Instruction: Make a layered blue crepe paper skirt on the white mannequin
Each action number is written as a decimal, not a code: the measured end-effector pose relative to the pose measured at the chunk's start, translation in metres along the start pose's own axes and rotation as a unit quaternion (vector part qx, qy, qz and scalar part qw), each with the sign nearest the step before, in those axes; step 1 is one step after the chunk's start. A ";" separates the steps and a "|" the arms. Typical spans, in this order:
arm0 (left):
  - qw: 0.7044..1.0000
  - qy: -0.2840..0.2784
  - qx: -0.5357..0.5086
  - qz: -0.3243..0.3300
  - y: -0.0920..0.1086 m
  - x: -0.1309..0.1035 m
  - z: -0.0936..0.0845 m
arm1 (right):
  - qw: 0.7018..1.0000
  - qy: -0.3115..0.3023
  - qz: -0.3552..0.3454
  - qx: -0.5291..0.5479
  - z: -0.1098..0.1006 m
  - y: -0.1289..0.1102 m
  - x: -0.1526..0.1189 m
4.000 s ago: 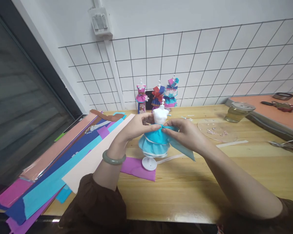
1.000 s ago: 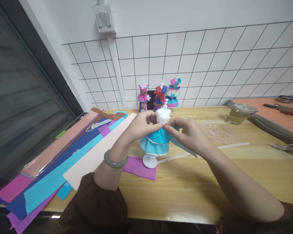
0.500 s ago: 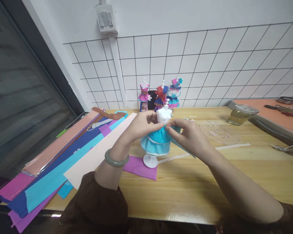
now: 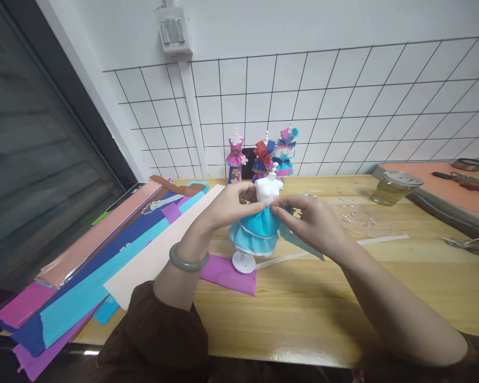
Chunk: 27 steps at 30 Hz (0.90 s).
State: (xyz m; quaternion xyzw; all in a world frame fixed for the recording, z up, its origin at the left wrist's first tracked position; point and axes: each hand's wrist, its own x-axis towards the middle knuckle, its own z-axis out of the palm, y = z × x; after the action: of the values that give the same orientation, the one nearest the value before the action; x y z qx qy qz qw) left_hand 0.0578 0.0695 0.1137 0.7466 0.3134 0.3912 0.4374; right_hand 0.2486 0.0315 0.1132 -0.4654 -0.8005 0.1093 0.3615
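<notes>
A small white mannequin (image 4: 267, 189) wears a layered blue skirt (image 4: 260, 236) with white edging; its round base tilts above a purple sheet (image 4: 231, 276). At the left of its waist, my left hand (image 4: 233, 205) pinches the skirt's top edge. My right hand (image 4: 309, 218) is closed on blue material at the right side of the waist, fingertips close to my left thumb. From under my right hand a blue strip (image 4: 301, 243) hangs down to the right. The fingers partly hide the waist.
Coloured paper sheets (image 4: 80, 276) are piled at the left. Three dressed mannequins (image 4: 235, 154) stand against the tiled wall. To the right are a clear tray of beads (image 4: 359, 219), a lidded cup (image 4: 395, 189) and a white strip (image 4: 383, 239).
The mannequin has tilted slightly, its base shifting a little left and its top right. The blue strip beneath my right hand shows more. Both hands keep their hold.
</notes>
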 end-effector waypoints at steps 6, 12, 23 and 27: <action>0.999 -0.032 0.023 0.014 -0.002 -0.001 -0.004 | 1.000 0.006 0.000 0.009 0.001 0.000 -0.001; 0.999 -0.021 0.038 0.007 -0.001 -0.002 -0.002 | 1.000 0.000 -0.001 0.026 0.002 -0.001 0.000; 0.999 -0.012 0.044 0.014 -0.004 -0.001 -0.004 | 0.999 0.033 0.000 -0.008 0.003 0.000 -0.001; 1.000 -0.001 0.026 0.008 -0.003 0.000 -0.003 | 0.999 0.038 -0.001 -0.015 0.003 -0.003 -0.002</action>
State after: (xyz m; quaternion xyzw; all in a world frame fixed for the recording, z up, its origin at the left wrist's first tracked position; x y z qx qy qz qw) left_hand 0.0552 0.0718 0.1115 0.7607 0.3175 0.3851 0.4149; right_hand 0.2445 0.0288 0.1117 -0.4733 -0.7885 0.0795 0.3847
